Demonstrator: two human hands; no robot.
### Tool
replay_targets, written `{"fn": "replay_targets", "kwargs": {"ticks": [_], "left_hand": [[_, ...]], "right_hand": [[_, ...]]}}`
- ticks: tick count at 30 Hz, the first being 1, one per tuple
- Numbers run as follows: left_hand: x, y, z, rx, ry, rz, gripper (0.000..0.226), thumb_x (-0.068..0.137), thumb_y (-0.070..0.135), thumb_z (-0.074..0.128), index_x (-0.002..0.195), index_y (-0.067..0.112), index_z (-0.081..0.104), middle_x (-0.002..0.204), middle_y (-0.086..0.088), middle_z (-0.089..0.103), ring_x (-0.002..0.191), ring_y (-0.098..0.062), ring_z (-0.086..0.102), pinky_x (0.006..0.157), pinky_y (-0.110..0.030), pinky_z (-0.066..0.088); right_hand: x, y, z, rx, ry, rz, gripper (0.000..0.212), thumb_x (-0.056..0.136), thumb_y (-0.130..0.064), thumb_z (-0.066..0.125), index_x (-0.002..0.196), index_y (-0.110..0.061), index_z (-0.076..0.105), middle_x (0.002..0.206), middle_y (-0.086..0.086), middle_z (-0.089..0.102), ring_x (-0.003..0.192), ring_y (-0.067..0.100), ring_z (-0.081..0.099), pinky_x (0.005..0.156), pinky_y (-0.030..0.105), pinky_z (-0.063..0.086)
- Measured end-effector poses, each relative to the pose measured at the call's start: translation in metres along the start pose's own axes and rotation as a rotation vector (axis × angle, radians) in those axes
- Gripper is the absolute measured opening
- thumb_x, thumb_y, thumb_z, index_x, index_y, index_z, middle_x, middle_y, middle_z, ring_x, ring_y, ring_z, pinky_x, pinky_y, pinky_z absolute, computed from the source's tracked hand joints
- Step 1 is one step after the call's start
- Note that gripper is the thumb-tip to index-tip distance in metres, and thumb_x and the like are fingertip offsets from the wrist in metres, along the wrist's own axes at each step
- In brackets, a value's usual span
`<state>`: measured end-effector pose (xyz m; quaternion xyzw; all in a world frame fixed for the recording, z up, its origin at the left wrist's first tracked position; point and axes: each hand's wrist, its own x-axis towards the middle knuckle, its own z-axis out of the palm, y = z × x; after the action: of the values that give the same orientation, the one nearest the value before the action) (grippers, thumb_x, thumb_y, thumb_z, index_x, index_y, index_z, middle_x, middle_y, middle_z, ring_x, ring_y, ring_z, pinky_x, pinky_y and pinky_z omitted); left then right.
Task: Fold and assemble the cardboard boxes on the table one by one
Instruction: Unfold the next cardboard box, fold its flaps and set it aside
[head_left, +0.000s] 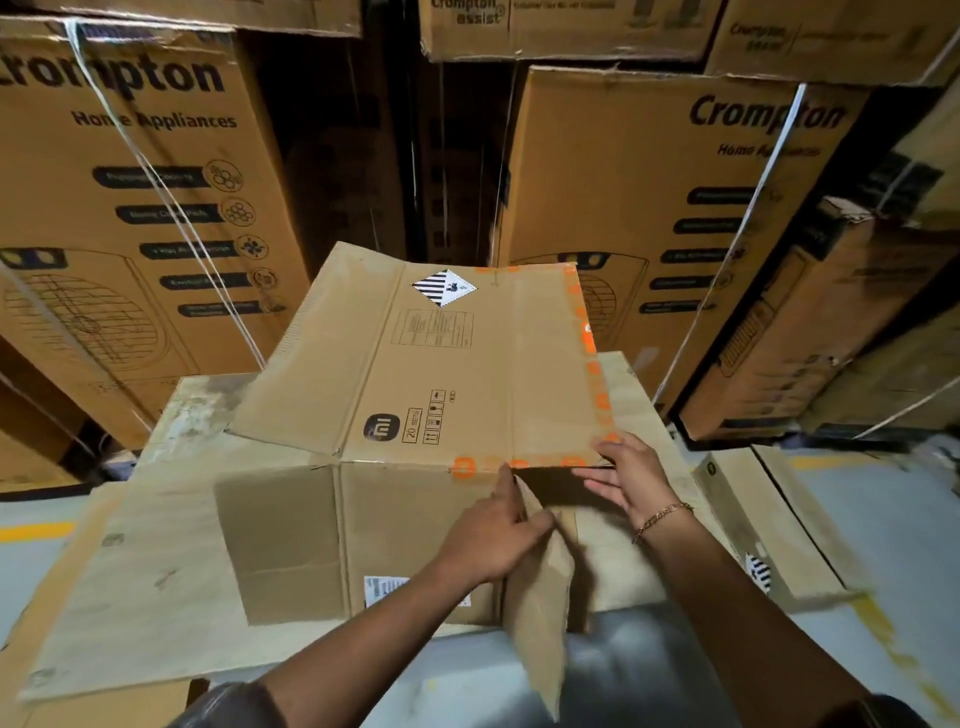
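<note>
The brown cardboard box (441, 364) gapes half-open, orange tape scraps edging it.

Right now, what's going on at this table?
A person is setting up a flattened cardboard box. The right hand holds the corner of its orange-taped top panel. The left hand is on the near side flap; blur hides its grip. The box is only partly open, resting on other flat cardboard.
</note>
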<state>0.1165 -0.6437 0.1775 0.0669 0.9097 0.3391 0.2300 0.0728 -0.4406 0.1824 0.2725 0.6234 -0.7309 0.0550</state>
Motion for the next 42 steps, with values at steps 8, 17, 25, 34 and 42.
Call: {"fn": "replay_targets", "kwargs": {"ticks": [8, 17, 25, 34, 42], "left_hand": [[0.020, -0.082, -0.081, 0.631, 0.459, 0.176, 0.068, 0.087, 0.073, 0.036, 0.141, 0.033, 0.051, 0.142, -0.003, 0.048, 0.134, -0.026, 0.039, 0.104, -0.047, 0.031], [0.070, -0.176, -0.116, 0.749, 0.227, 0.057, 0.091, 0.093, 0.078, 0.026, 0.162, 0.031, -0.011, 0.171, -0.001, -0.008, 0.157, -0.024, -0.007, 0.122, -0.058, 0.000], [0.108, -0.232, -0.105, 0.769, -0.046, 0.012, 0.081, 0.098, 0.066, 0.034, 0.163, 0.030, 0.000, 0.171, 0.000, -0.008, 0.157, -0.025, -0.006, 0.122, -0.065, 0.006], [0.108, -0.294, -0.072, 0.633, -0.264, -0.157, 0.088, 0.095, 0.069, 0.041, 0.161, 0.035, -0.006, 0.169, -0.002, -0.022, 0.154, -0.035, -0.019, 0.114, -0.075, 0.014], [0.091, -0.322, -0.079, 0.354, 0.147, -0.362, 0.084, 0.088, 0.071, 0.041, 0.158, 0.026, 0.024, 0.168, -0.007, 0.017, 0.150, -0.034, 0.020, 0.108, -0.063, 0.032]], "right_hand": [[0.027, 0.009, -0.010, -0.251, 0.027, -0.103, 0.061, 0.097, -0.022, 0.065, 0.151, -0.011, 0.039, 0.149, 0.013, 0.048, 0.071, 0.017, 0.076, 0.092, 0.036, 0.054], [0.076, 0.013, 0.012, -0.441, 0.166, -0.122, 0.055, 0.097, -0.029, 0.064, 0.145, -0.008, 0.047, 0.144, 0.008, 0.052, 0.110, 0.021, 0.061, 0.095, 0.032, 0.044], [0.107, 0.063, 0.023, -0.877, 0.116, 0.006, 0.080, 0.083, -0.035, 0.074, 0.151, -0.014, 0.039, 0.144, 0.015, 0.049, 0.130, 0.037, 0.050, 0.107, 0.044, 0.043], [0.083, 0.195, 0.027, -1.402, -0.117, 0.103, 0.093, 0.086, -0.070, 0.054, 0.159, -0.033, 0.010, 0.167, 0.003, -0.004, 0.149, 0.035, 0.019, 0.111, 0.053, 0.038], [0.079, 0.198, 0.027, -1.160, 0.102, 0.036, 0.083, 0.084, -0.036, 0.076, 0.152, -0.013, 0.033, 0.158, 0.017, 0.027, 0.140, 0.040, 0.035, 0.110, 0.049, 0.039]]}}
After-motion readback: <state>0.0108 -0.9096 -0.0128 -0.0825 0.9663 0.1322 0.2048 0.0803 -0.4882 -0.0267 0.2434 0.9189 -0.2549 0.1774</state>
